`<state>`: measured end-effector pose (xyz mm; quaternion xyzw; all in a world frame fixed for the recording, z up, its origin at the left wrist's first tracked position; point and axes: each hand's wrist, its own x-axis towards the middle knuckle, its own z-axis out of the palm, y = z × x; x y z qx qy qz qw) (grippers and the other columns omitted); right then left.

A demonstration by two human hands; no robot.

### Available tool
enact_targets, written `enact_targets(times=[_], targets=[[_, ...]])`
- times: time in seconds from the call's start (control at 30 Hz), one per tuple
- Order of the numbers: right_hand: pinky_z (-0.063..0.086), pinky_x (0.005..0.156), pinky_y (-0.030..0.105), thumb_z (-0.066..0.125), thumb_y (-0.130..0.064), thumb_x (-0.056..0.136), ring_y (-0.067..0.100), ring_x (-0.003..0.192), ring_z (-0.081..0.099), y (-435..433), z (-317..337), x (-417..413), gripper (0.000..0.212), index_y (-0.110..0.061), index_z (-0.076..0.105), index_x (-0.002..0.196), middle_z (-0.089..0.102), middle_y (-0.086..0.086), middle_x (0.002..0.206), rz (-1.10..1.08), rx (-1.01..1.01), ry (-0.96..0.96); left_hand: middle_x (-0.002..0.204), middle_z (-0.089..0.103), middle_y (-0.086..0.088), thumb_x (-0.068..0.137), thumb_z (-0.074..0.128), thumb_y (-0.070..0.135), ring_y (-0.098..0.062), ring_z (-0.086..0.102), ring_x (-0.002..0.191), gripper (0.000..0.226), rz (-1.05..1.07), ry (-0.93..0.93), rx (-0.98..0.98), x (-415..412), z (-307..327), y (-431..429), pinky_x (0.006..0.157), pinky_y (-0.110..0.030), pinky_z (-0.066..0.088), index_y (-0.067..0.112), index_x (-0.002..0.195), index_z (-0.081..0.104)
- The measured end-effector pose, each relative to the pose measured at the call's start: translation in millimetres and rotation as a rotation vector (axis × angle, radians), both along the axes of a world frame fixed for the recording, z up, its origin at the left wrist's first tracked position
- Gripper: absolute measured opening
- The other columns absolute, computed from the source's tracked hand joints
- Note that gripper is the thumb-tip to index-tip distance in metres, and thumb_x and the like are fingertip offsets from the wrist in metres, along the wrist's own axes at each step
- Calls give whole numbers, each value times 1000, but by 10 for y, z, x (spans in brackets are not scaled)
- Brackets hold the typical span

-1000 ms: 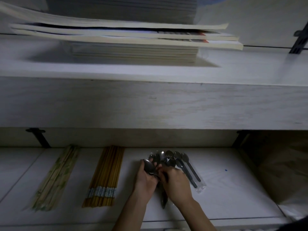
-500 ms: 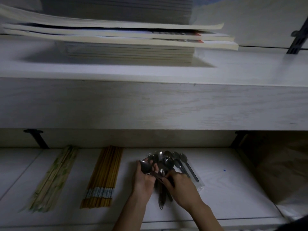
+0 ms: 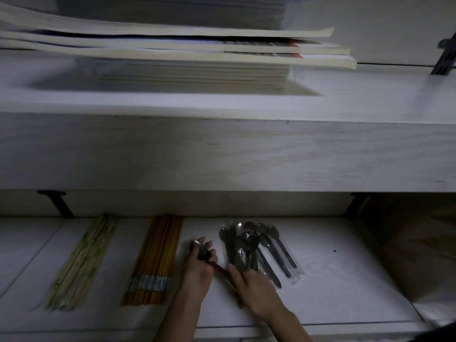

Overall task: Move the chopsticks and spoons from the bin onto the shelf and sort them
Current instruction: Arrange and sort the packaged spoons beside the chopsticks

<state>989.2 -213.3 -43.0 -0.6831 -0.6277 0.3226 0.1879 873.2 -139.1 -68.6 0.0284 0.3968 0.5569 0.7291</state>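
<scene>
On the white lower shelf (image 3: 345, 287) lie two rows of chopsticks: pale green-patterned ones (image 3: 81, 260) at the left and yellow ones with a blue-white band (image 3: 155, 260) beside them. A pile of metal spoons (image 3: 246, 245) lies right of the middle, some in clear wrappers. My left hand (image 3: 198, 270) holds a single spoon (image 3: 203, 251), bowl up, between the yellow chopsticks and the pile. My right hand (image 3: 254, 287) rests on the handle ends of the pile, fingers curled over them. The bin is out of view.
A thick white upper shelf (image 3: 222, 149) overhangs the work area and carries a stack of books (image 3: 185, 58). Black brackets (image 3: 58, 203) hold the shelves. A brown paper bag (image 3: 414, 250) stands at the right end of the lower shelf.
My left hand has moved left away from the pile, carrying one spoon. My right hand has stayed on the handles of the pile.
</scene>
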Motion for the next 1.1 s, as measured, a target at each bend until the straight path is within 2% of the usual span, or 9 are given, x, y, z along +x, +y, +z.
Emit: enact_targets(times=[0.03, 0.2, 0.43, 0.57, 0.77, 0.83, 0.9, 1.0, 1.1], targets=[[44, 69, 28, 35, -42, 97, 21, 78, 62, 44, -29, 35, 38, -26, 50, 66, 64, 9, 79, -59, 6, -46, 89, 47, -11, 100, 32, 21, -12, 35, 59, 25, 13, 16, -5, -54, 5, 2, 42, -15, 40, 10, 88, 50], [52, 78, 28, 49, -34, 93, 21, 92, 65, 197, -211, 61, 26, -13, 59, 104, 68, 4, 102, -204, 33, -183, 84, 47, -11, 101, 31, 19, -14, 37, 60, 25, 11, 34, 14, -185, 2, -30, 36, -14, 42, 8, 87, 49], [54, 83, 30, 50, -22, 91, 22, 92, 66, 312, -306, 167, 22, -9, 62, 105, 68, 8, 102, -245, -4, -261, 87, 49, -13, 100, 35, 18, -16, 42, 65, 22, -2, 72, 7, -200, -23, -47, 39, -14, 47, 8, 90, 52], [55, 81, 31, 46, -23, 94, 23, 90, 67, 368, -339, 269, 24, -7, 62, 103, 69, 10, 100, -293, -36, -179, 89, 49, -14, 99, 36, 15, -17, 42, 65, 21, -20, 77, 0, -189, 32, -44, 40, -15, 47, 7, 88, 52], [44, 71, 24, 40, -10, 96, 25, 96, 64, 277, -184, 417, 27, -12, 59, 115, 67, 12, 105, -336, 98, -133, 92, 48, -15, 100, 34, 15, -20, 47, 77, 27, -49, 87, -8, -95, 84, -48, 67, -27, 41, 6, 84, 53], [42, 68, 20, 38, -16, 97, 23, 96, 63, 222, -119, 365, 26, -14, 59, 113, 66, 10, 104, -244, 127, -74, 94, 50, -16, 100, 35, 15, -23, 50, 83, 25, -64, 82, -23, -44, 77, -60, 77, -32, 44, 5, 87, 54], [44, 74, 20, 37, -21, 98, 19, 99, 60, 167, -73, 226, 28, -16, 59, 115, 61, 7, 109, -115, 122, 21, 101, 52, -20, 100, 35, 18, -27, 54, 89, 25, -100, 36, -39, 10, 26, -67, 89, -37, 41, 2, 95, 54], [35, 77, 19, 38, -25, 98, 22, 107, 56, 106, -56, -10, 33, -22, 55, 127, 56, 10, 114, -19, 167, -12, 109, 57, -23, 100, 33, 28, -28, 57, 94, 39, -151, -21, -46, 104, -1, -81, 85, -37, 44, -2, 117, 51], [39, 78, 22, 41, -23, 97, 24, 106, 58, 80, -73, -127, 33, -21, 55, 127, 58, 12, 115, -49, 223, -90, 97, 59, -23, 100, 30, 29, -27, 57, 89, 43, -182, 14, -63, 158, -13, -96, 83, -35, 44, -6, 107, 54]])
